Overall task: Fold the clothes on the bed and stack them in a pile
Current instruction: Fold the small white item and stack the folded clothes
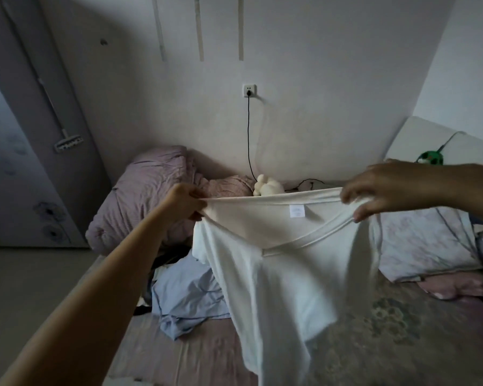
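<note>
Dim bedroom, plain wall with a wall socket (249, 91) and a black cord running down behind the bed (388, 324). Item one: left hand (185, 202), fingers (198, 194) curled and pinching the neckline edge of a white shirt (276, 274). Item two: right hand (385, 188), fingertips pinched on the opposite side of the same neckline, so the collar is stretched taut between the two hands and the body hangs free above the mattress, a label (296, 211) showing inside. Handling, as judged: light, soft, limp knit; no stiffness, likely to sag and crease; best held at the shoulder seams to lay it flat. Item three: unfolded pale blue garment (187, 299), crumpled on the bed beside the shirt, with darker cloth partly under it. Further out: mauve quilt (140, 196), cream soft toy (268, 186), patterned pillow (424, 243). Containers: none seen.
</note>
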`<state>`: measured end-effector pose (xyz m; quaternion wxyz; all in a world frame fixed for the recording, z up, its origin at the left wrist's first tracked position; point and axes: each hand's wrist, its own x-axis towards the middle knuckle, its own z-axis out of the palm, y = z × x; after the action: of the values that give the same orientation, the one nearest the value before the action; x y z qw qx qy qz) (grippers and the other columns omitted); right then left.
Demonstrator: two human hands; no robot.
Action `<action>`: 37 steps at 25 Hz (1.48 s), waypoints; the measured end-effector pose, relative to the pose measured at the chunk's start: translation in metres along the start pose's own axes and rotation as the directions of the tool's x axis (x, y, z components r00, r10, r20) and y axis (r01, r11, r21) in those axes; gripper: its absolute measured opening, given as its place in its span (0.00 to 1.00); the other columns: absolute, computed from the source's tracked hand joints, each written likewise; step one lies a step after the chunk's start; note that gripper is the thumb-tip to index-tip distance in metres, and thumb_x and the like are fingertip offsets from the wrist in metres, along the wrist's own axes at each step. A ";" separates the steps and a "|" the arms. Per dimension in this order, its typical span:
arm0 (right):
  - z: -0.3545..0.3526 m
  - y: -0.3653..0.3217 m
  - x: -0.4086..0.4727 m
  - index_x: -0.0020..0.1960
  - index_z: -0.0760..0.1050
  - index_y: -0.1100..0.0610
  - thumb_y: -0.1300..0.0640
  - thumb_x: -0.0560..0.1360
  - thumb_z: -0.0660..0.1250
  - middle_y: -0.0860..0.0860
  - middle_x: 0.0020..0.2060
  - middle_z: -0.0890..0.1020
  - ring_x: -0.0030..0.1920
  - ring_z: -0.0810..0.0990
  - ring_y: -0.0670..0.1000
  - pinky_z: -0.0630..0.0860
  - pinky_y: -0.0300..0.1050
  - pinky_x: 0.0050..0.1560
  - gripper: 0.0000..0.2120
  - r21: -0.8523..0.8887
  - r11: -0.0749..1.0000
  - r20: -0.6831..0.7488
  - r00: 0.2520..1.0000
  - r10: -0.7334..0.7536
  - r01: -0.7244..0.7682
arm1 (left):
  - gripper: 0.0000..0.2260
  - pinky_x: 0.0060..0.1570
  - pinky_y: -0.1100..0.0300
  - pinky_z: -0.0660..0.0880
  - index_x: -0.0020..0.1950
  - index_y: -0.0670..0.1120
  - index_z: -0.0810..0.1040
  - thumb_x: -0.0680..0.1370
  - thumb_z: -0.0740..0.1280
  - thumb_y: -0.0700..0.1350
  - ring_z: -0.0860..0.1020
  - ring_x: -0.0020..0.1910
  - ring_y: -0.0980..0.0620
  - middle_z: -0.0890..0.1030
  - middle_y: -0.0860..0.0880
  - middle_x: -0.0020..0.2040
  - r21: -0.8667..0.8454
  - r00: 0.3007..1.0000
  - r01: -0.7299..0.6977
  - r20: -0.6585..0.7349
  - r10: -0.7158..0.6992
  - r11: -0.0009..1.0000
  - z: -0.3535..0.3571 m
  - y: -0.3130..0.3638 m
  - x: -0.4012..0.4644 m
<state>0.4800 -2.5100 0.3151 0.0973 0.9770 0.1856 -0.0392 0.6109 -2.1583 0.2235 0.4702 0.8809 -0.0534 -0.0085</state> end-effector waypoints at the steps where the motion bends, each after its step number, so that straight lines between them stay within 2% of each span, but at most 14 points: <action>1: 0.007 0.001 0.001 0.44 0.76 0.41 0.39 0.72 0.67 0.33 0.36 0.71 0.42 0.68 0.37 0.68 0.42 0.47 0.07 -0.136 0.990 -0.058 0.997 -0.047 0.039 | 0.07 0.21 0.65 0.74 0.50 0.36 0.78 0.77 0.62 0.30 0.75 0.22 0.52 0.75 0.43 0.34 -0.055 0.998 0.011 -0.056 -0.014 0.998 -0.001 0.009 -0.002; 4: 0.021 0.014 -0.004 0.37 0.73 0.41 0.47 0.72 0.71 0.36 0.37 0.70 0.39 0.69 0.38 0.67 0.41 0.42 0.08 0.025 0.990 -0.282 0.951 -0.125 0.138 | 0.13 0.18 0.66 0.71 0.44 0.43 0.75 0.76 0.53 0.30 0.74 0.21 0.51 0.74 0.43 0.34 -0.200 0.980 0.019 -0.192 -0.058 0.980 -0.002 0.031 -0.007; 6: 0.030 0.027 -0.010 0.36 0.67 0.40 0.51 0.71 0.72 0.39 0.39 0.72 0.37 0.71 0.39 0.67 0.38 0.39 0.15 0.148 0.980 -0.353 0.933 -0.073 0.133 | 0.15 0.18 0.67 0.68 0.43 0.45 0.76 0.74 0.52 0.31 0.73 0.19 0.55 0.74 0.44 0.32 -0.160 0.968 -0.030 -0.251 -0.012 0.987 -0.006 0.038 -0.006; 9: 0.046 0.038 -0.016 0.39 0.71 0.47 0.57 0.71 0.72 0.44 0.47 0.70 0.42 0.73 0.43 0.68 0.40 0.43 0.11 0.216 0.967 -0.450 0.893 -0.023 0.134 | 0.15 0.25 0.62 0.72 0.38 0.42 0.77 0.71 0.53 0.30 0.72 0.18 0.56 0.74 0.45 0.26 -0.060 0.950 -0.135 -0.293 0.112 0.989 -0.013 0.049 -0.009; 12: 0.053 0.047 -0.016 0.38 0.70 0.50 0.49 0.70 0.68 0.48 0.51 0.64 0.46 0.72 0.47 0.67 0.42 0.50 0.08 0.351 0.930 -0.498 0.863 0.090 0.105 | 0.12 0.36 0.55 0.75 0.36 0.42 0.77 0.72 0.56 0.32 0.75 0.26 0.48 0.75 0.45 0.26 0.056 0.913 -0.172 -0.365 0.180 0.984 -0.018 0.058 -0.011; 15: 0.050 0.053 -0.012 0.38 0.67 0.52 0.45 0.71 0.69 0.50 0.37 0.70 0.36 0.70 0.48 0.65 0.41 0.38 0.14 0.535 0.844 -0.400 0.891 0.216 0.035 | 0.05 0.41 0.55 0.76 0.43 0.46 0.81 0.73 0.65 0.40 0.78 0.35 0.47 0.79 0.44 0.34 0.247 0.928 -0.246 -0.221 0.301 0.937 -0.027 0.062 -0.017; 18: 0.055 0.062 -0.011 0.38 0.69 0.55 0.60 0.71 0.73 0.49 0.30 0.72 0.31 0.69 0.47 0.63 0.42 0.32 0.13 0.623 0.781 -0.305 0.906 0.292 -0.042 | 0.12 0.47 0.53 0.77 0.52 0.47 0.82 0.69 0.75 0.44 0.79 0.42 0.47 0.82 0.45 0.44 0.538 0.926 -0.351 0.080 0.368 0.767 -0.034 0.057 -0.022; 20: 0.055 0.062 -0.011 0.39 0.69 0.57 0.66 0.72 0.71 0.48 0.30 0.73 0.30 0.68 0.44 0.64 0.37 0.29 0.11 0.665 0.747 -0.340 0.884 0.321 -0.016 | 0.11 0.47 0.50 0.77 0.50 0.44 0.83 0.69 0.76 0.43 0.79 0.43 0.44 0.82 0.45 0.43 0.648 0.904 -0.370 0.088 0.417 0.665 -0.031 0.055 -0.026; 22: 0.052 0.062 -0.015 0.46 0.69 0.57 0.68 0.73 0.69 0.48 0.34 0.75 0.32 0.71 0.45 0.68 0.30 0.27 0.10 0.790 0.612 -0.321 0.872 0.370 0.031 | 0.09 0.43 0.51 0.76 0.44 0.41 0.83 0.69 0.76 0.45 0.79 0.39 0.45 0.81 0.45 0.37 0.687 0.894 -0.361 0.063 0.443 0.630 -0.031 0.057 -0.033; 24: 0.051 0.063 -0.018 0.55 0.69 0.54 0.67 0.74 0.68 0.54 0.41 0.78 0.38 0.75 0.49 0.70 0.28 0.26 0.15 0.852 0.523 -0.247 0.878 0.410 -0.005 | 0.12 0.38 0.55 0.73 0.40 0.40 0.81 0.70 0.75 0.49 0.74 0.34 0.47 0.77 0.47 0.33 0.699 0.898 -0.327 0.020 0.439 0.637 -0.032 0.056 -0.041; 28: 0.057 0.060 -0.034 0.43 0.79 0.56 0.62 0.74 0.68 0.55 0.40 0.82 0.42 0.79 0.55 0.73 0.44 0.38 0.03 0.662 0.728 -0.348 0.787 0.510 -0.179 | 0.18 0.35 0.54 0.67 0.37 0.40 0.76 0.70 0.69 0.57 0.70 0.33 0.48 0.74 0.43 0.33 0.455 0.880 -0.418 -0.013 0.475 0.786 -0.027 0.044 -0.064; 32: 0.061 0.040 -0.056 0.49 0.77 0.60 0.56 0.80 0.62 0.63 0.44 0.79 0.42 0.77 0.58 0.74 0.54 0.43 0.09 0.899 0.432 -0.206 0.803 0.559 -0.070 | 0.10 0.37 0.57 0.63 0.39 0.43 0.71 0.76 0.66 0.47 0.65 0.37 0.51 0.68 0.45 0.37 0.139 0.905 -0.425 0.069 0.419 0.895 -0.014 0.048 -0.089; 35: 0.058 0.020 -0.071 0.54 0.75 0.57 0.55 0.82 0.56 0.56 0.46 0.78 0.45 0.76 0.55 0.71 0.48 0.46 0.10 0.913 0.407 -0.222 0.792 0.569 -0.036 | 0.09 0.37 0.59 0.63 0.41 0.44 0.70 0.77 0.68 0.42 0.65 0.35 0.56 0.69 0.49 0.37 0.192 0.882 -0.467 0.039 0.469 0.863 -0.018 0.053 -0.106; 37: 0.054 0.009 -0.080 0.54 0.73 0.57 0.56 0.82 0.56 0.52 0.45 0.77 0.46 0.74 0.52 0.69 0.45 0.44 0.08 0.866 0.499 -0.326 0.740 0.588 -0.014 | 0.14 0.37 0.57 0.66 0.41 0.45 0.72 0.73 0.71 0.52 0.69 0.35 0.54 0.73 0.47 0.37 0.325 0.876 -0.463 0.028 0.481 0.825 -0.033 0.055 -0.113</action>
<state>0.4068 -2.5577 0.2734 -0.4253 0.8821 -0.0197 0.2016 0.4958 -2.1499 0.2829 0.3089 0.9047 -0.2571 0.1410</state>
